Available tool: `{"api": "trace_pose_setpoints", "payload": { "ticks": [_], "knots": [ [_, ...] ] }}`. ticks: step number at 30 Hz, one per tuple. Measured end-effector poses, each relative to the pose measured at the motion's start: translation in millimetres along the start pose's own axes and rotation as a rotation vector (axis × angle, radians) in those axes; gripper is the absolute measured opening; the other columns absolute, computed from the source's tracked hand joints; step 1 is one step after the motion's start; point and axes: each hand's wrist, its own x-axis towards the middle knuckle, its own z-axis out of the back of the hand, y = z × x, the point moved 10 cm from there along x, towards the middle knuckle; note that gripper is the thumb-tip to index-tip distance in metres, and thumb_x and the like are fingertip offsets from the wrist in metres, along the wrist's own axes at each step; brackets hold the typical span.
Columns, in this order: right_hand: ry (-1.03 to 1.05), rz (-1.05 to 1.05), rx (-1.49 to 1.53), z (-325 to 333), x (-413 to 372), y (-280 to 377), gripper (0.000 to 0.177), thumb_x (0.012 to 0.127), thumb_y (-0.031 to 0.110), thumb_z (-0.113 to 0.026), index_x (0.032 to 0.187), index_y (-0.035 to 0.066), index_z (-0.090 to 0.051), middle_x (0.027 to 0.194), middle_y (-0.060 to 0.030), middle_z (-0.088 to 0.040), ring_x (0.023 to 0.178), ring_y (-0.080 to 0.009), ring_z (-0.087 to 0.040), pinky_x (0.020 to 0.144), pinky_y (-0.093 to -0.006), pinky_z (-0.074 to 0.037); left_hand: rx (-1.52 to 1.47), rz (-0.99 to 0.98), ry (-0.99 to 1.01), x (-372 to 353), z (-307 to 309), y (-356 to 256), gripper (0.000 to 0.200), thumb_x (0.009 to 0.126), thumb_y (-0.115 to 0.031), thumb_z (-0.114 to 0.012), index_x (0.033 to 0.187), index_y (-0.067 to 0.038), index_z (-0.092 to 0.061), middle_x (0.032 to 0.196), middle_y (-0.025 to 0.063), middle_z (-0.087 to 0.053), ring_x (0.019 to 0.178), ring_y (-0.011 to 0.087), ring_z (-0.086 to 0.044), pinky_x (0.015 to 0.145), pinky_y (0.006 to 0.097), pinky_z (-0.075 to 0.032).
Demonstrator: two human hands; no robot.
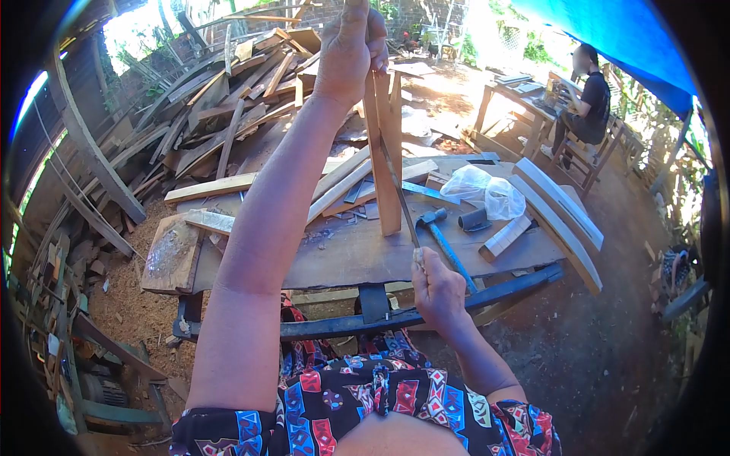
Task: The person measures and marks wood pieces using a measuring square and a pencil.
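Note:
Raised at the top of the view, my left hand (351,57) is closed at the upper end of a narrow wooden board (390,197), which stands upright on the workbench. The upper part of the board shows a V-shaped gap between two strips. My right hand (439,292) grips the handle of a long thin blade (409,216), knife-like, whose far part lies against the board. Its exact kind is hard to make out. Just right of the blade, a hammer (447,239) with a blue handle lies on the bench.
On the workbench (342,254) are wooden strips, a clear plastic bag (487,191), a dark cylinder (474,220) and a wood block (505,239). Curved pieces (559,220) overhang its right side. A scrap-wood pile (236,106) rises behind; a person (589,99) sits at another table.

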Motion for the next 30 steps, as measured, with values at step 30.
{"api": "trace_pose_setpoints", "payload": {
  "ticks": [30],
  "knots": [
    [0.108, -0.014, -0.162, -7.8, 81.3, 11.8, 0.011, 0.086, 0.012, -0.051, 0.085, 0.002, -0.05, 0.061, -0.0191, -0.06, 0.059, -0.0378, -0.062, 0.055, -0.0466, -0.047, 0.048, -0.12, 0.035, -2.7, -19.2, -8.4, 0.048, 0.096, -0.053, -0.041, 0.071, -0.012, -0.045, 0.059, -0.0046, -0.032, 0.05, 0.0074, -0.034, 0.049, 0.0242, -0.036]
  ]
}}
